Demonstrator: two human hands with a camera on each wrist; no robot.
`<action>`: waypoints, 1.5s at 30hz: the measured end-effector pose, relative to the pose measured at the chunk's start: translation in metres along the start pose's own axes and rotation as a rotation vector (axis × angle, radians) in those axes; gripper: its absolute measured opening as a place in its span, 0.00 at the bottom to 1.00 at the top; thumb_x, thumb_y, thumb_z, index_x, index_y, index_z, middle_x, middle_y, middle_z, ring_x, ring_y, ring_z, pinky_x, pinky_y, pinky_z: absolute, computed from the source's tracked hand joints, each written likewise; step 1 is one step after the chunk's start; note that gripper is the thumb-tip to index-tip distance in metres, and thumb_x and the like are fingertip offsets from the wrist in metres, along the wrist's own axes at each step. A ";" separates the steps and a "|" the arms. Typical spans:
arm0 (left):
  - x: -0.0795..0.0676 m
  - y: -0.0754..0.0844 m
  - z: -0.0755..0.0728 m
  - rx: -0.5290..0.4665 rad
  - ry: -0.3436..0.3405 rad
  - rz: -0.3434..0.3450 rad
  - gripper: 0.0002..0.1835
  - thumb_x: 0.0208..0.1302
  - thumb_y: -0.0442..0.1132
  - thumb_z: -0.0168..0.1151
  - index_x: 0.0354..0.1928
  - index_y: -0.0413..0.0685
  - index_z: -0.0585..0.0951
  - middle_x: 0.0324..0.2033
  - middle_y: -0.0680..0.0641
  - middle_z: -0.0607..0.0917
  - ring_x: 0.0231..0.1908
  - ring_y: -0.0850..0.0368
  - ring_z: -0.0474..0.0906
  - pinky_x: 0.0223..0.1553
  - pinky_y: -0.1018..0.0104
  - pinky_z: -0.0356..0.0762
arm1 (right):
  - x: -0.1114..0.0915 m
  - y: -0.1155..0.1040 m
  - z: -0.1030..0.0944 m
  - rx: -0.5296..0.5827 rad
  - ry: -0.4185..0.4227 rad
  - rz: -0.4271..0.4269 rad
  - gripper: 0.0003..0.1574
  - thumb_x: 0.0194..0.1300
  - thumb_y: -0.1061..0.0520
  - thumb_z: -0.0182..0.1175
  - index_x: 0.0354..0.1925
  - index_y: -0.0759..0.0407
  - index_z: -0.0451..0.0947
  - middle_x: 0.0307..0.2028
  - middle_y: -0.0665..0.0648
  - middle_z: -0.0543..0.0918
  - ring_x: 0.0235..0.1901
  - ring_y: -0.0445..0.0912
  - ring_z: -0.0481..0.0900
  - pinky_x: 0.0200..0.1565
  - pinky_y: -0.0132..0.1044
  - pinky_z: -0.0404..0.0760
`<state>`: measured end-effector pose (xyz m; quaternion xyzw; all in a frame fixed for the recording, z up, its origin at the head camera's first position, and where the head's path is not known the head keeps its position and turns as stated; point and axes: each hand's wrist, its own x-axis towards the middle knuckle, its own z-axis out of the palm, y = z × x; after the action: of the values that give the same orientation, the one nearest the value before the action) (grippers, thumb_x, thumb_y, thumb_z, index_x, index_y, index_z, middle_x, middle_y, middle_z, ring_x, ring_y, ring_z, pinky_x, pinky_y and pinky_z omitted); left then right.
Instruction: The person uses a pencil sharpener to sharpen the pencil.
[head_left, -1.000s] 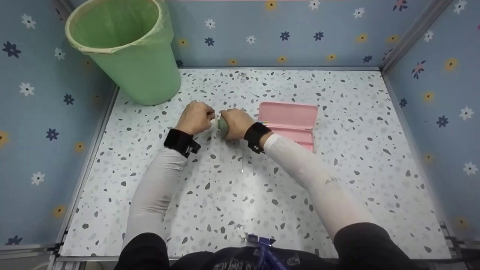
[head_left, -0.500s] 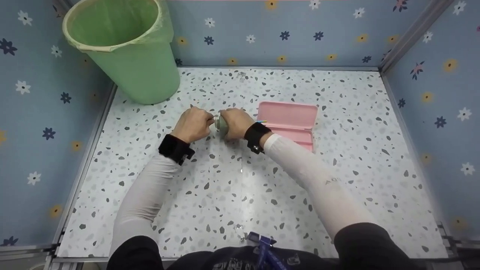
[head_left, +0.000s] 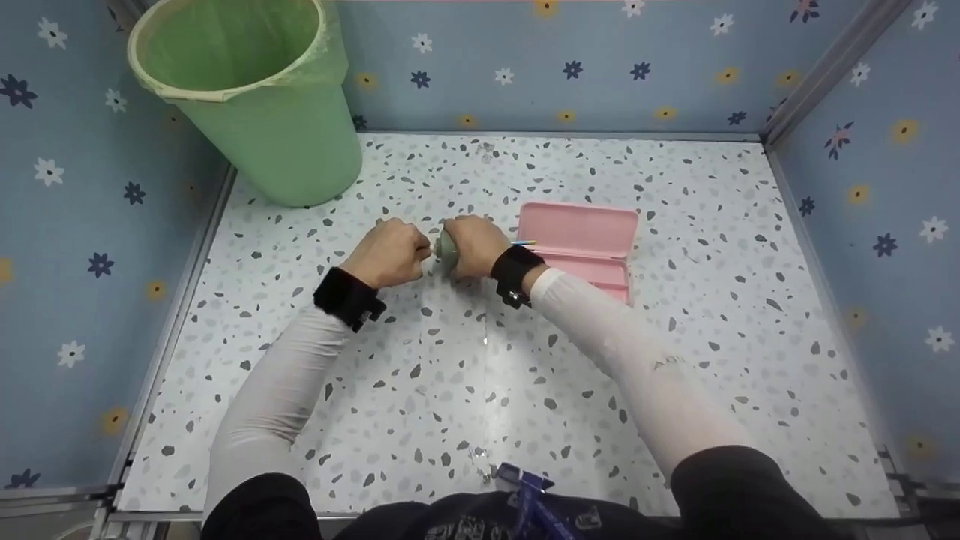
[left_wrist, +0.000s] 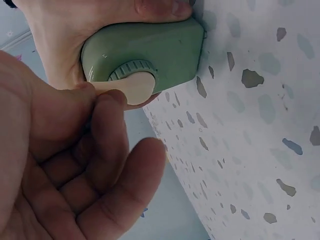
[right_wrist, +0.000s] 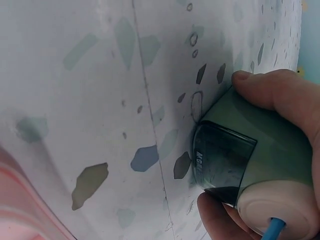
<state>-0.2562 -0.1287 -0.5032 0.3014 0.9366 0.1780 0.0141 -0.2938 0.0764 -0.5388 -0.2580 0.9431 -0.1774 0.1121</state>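
A green hand-crank pencil sharpener (head_left: 448, 252) stands on the speckled table between both hands. My right hand (head_left: 477, 246) grips its body from the right, thumb and fingers on opposite sides. Pinched between thumb and index finger of my left hand (head_left: 387, 252) is the cream crank handle (left_wrist: 139, 88), which overlaps the ridged green knob (left_wrist: 131, 68) in the left wrist view. A blue pencil (right_wrist: 274, 230) sticks out of the round cream holder (right_wrist: 292, 204) on the opposite side. Next to that holder, a dark see-through shavings drawer (right_wrist: 222, 159) shows.
An open pink pencil case (head_left: 576, 229) lies just right of the right hand, partly hidden by the wrist. At the back left stands a tall green bin (head_left: 296, 142) with a liner. Flower-patterned walls (head_left: 525, 67) enclose the table on three sides.
My left hand has shifted a little towards the body, its wrist lower and farther left, as the crank handle turns. The right hand and the sharpener have stayed in place.
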 end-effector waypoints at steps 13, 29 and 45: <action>0.002 0.001 0.023 0.012 -0.195 -0.085 0.07 0.62 0.32 0.69 0.25 0.43 0.87 0.24 0.44 0.84 0.29 0.43 0.79 0.38 0.43 0.85 | -0.002 0.005 0.000 0.023 0.008 0.002 0.32 0.47 0.56 0.86 0.50 0.57 0.83 0.45 0.57 0.91 0.46 0.55 0.88 0.53 0.50 0.89; 0.011 -0.013 0.037 -0.082 -0.220 -0.169 0.05 0.53 0.27 0.70 0.31 0.42 0.89 0.32 0.40 0.92 0.33 0.43 0.84 0.42 0.47 0.86 | -0.003 0.004 -0.002 0.037 -0.005 -0.019 0.33 0.48 0.59 0.85 0.51 0.57 0.82 0.45 0.58 0.91 0.47 0.56 0.90 0.53 0.49 0.90; 0.029 -0.030 0.049 0.035 -0.195 -0.169 0.05 0.54 0.28 0.75 0.33 0.41 0.87 0.35 0.36 0.92 0.37 0.36 0.88 0.44 0.39 0.88 | -0.004 0.003 -0.001 0.023 -0.015 -0.033 0.38 0.51 0.57 0.86 0.58 0.56 0.80 0.51 0.60 0.92 0.52 0.57 0.90 0.58 0.51 0.89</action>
<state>-0.2905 -0.1191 -0.5566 0.2377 0.9557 0.1298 0.1149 -0.2926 0.0812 -0.5386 -0.2737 0.9357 -0.1880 0.1191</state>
